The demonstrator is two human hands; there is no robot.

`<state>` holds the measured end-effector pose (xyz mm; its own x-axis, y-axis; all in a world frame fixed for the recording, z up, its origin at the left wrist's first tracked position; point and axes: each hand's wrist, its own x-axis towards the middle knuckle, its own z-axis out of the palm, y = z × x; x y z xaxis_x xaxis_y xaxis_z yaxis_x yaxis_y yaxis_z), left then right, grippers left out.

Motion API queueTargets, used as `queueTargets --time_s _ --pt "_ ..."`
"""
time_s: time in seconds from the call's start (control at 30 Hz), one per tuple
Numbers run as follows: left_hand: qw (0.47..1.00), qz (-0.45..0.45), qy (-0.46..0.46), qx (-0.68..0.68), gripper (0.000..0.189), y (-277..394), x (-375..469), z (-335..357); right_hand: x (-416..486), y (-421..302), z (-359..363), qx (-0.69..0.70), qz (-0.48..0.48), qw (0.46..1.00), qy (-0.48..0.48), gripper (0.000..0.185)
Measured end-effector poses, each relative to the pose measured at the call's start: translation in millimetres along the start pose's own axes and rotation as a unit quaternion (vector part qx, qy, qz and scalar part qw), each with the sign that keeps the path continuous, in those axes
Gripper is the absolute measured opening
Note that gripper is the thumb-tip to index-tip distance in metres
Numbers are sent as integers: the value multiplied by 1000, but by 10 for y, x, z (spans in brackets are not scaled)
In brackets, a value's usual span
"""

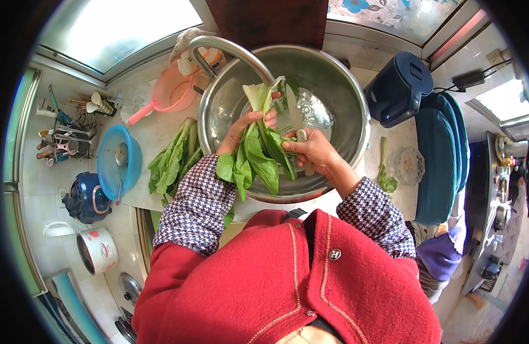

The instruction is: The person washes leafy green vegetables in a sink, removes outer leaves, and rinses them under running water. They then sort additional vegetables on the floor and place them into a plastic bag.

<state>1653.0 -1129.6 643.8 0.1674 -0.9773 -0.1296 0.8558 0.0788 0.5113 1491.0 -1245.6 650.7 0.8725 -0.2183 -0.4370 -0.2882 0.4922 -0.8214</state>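
My left hand (pixel 247 127) holds a bunch of leafy greens (pixel 262 159) by the pale stalks over a large stainless steel basin (pixel 217 116). Its leaves hang down toward me. In my right hand (pixel 311 150) is a knife (pixel 293 107), its blade pointing away from me beside the stalks; the thumb and fingertips also touch a leaf. Water and some cut green pieces lie in the basin. A curved metal faucet (pixel 243 51) arches over its far left rim. More leafy greens (pixel 174 155) lie on the counter left of the basin, and a single stalk with leaves (pixel 385 167) lies to the right.
Left of the basin are a pink plastic dipper (pixel 172 90) and a blue plastic bowl (pixel 133 150) with a skimmer. A dark blue electric kettle (pixel 397 88), a glass dish (pixel 408 165) and teal cloth-like items (pixel 438 159) stand at the right. A white rice cooker (pixel 97 251) is lower left.
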Motion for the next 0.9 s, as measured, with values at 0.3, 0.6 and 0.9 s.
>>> queueTargets --time_s 0.3,0.6,0.9 --pt "964 -68 126 223 55 -16 65 31 -168 -261 -272 -19 -132 981 144 18" --pt "950 -107 241 169 22 -12 8 21 -1217 -412 -802 -147 -213 915 310 17" --pt "963 -60 221 142 38 12 74 20 -1753 706 -1565 -455 -17 777 436 45"
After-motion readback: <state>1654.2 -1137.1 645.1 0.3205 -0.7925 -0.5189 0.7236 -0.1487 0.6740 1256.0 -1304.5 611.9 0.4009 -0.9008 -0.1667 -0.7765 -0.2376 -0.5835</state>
